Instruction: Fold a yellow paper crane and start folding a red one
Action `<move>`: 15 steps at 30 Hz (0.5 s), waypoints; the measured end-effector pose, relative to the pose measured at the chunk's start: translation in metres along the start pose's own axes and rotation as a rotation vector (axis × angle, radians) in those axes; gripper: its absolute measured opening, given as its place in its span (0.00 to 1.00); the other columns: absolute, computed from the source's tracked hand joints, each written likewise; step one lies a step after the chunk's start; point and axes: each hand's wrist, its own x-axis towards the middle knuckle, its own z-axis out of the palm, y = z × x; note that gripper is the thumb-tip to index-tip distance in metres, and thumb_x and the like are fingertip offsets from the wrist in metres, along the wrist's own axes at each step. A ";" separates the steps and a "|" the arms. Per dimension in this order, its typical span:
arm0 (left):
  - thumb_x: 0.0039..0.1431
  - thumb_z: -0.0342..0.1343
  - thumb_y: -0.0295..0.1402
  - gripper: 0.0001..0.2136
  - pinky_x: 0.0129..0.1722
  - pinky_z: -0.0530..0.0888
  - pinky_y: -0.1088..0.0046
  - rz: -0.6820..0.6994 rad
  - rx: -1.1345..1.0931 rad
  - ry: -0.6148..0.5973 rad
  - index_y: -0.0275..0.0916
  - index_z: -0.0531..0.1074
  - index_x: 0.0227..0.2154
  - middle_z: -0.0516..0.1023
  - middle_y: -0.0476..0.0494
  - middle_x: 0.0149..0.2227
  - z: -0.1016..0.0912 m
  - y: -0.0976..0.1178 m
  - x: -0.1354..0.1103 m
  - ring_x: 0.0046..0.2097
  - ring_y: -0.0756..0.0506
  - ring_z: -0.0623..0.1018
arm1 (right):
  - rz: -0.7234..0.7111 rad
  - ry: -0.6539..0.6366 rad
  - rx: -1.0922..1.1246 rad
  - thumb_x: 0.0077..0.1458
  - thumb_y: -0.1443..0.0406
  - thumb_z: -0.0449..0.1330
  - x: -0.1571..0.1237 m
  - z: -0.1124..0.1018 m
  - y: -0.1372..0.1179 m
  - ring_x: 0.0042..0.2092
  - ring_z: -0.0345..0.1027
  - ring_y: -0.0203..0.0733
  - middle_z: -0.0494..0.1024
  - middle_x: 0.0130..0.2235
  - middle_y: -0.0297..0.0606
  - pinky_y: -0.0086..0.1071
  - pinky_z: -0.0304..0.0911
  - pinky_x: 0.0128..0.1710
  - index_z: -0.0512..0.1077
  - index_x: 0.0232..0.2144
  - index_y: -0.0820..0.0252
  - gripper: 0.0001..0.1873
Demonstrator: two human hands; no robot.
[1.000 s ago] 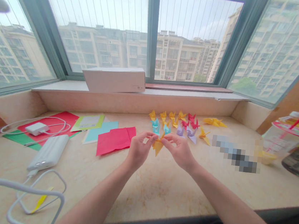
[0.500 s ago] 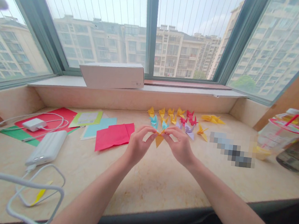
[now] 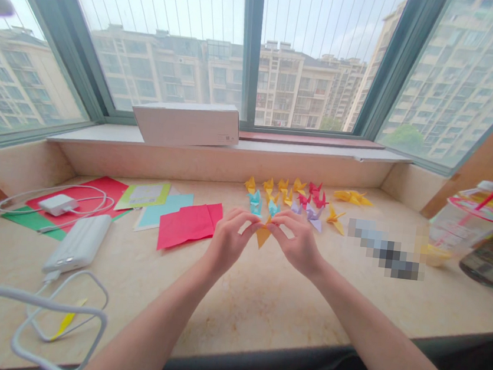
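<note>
Little has changed: my left hand (image 3: 229, 245) and my right hand (image 3: 297, 244) are still closed in a fingertip pinch on the yellow origami crane (image 3: 262, 236) between them, with the rows of paper cranes (image 3: 285, 198) just beyond my hands.

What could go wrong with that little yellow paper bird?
The yellow paper crane is pinched between the left hand and right hand, so pulling too hard might crease or tear the thin paper. The colourful paper cranes stand close in front of the hands, so a quick move might knock some over.
</note>
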 end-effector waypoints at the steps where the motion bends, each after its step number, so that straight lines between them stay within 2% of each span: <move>1: 0.61 0.58 0.33 0.04 0.41 0.73 0.66 0.008 -0.004 0.001 0.41 0.76 0.32 0.80 0.45 0.33 0.000 -0.001 0.000 0.39 0.44 0.77 | 0.004 0.002 0.004 0.60 0.61 0.60 0.000 0.000 0.001 0.39 0.73 0.45 0.79 0.35 0.39 0.41 0.66 0.43 0.76 0.31 0.56 0.07; 6: 0.61 0.58 0.32 0.05 0.41 0.74 0.65 0.035 -0.048 0.003 0.41 0.76 0.31 0.80 0.44 0.33 -0.002 -0.002 0.001 0.38 0.44 0.77 | 0.031 0.008 0.064 0.59 0.61 0.61 0.001 0.000 0.003 0.39 0.73 0.45 0.79 0.35 0.39 0.40 0.67 0.43 0.76 0.31 0.56 0.07; 9: 0.61 0.57 0.33 0.05 0.42 0.74 0.65 0.004 -0.066 0.022 0.41 0.76 0.30 0.80 0.44 0.33 -0.003 -0.001 0.001 0.39 0.44 0.78 | 0.042 0.021 0.066 0.59 0.62 0.61 0.001 0.001 0.004 0.39 0.73 0.45 0.78 0.35 0.39 0.41 0.67 0.43 0.76 0.32 0.56 0.06; 12: 0.60 0.59 0.36 0.05 0.41 0.74 0.67 -0.130 -0.092 0.083 0.40 0.75 0.35 0.80 0.43 0.36 0.001 0.001 0.001 0.39 0.45 0.78 | 0.043 0.113 0.038 0.59 0.62 0.61 0.000 0.000 0.005 0.39 0.72 0.45 0.78 0.35 0.39 0.41 0.67 0.43 0.75 0.32 0.56 0.05; 15: 0.59 0.59 0.41 0.12 0.36 0.74 0.70 -0.360 -0.212 0.081 0.38 0.72 0.40 0.79 0.41 0.37 0.008 0.004 -0.001 0.38 0.46 0.79 | 0.017 0.219 -0.035 0.58 0.63 0.61 -0.001 -0.001 0.007 0.39 0.72 0.45 0.77 0.35 0.39 0.42 0.67 0.43 0.75 0.31 0.56 0.05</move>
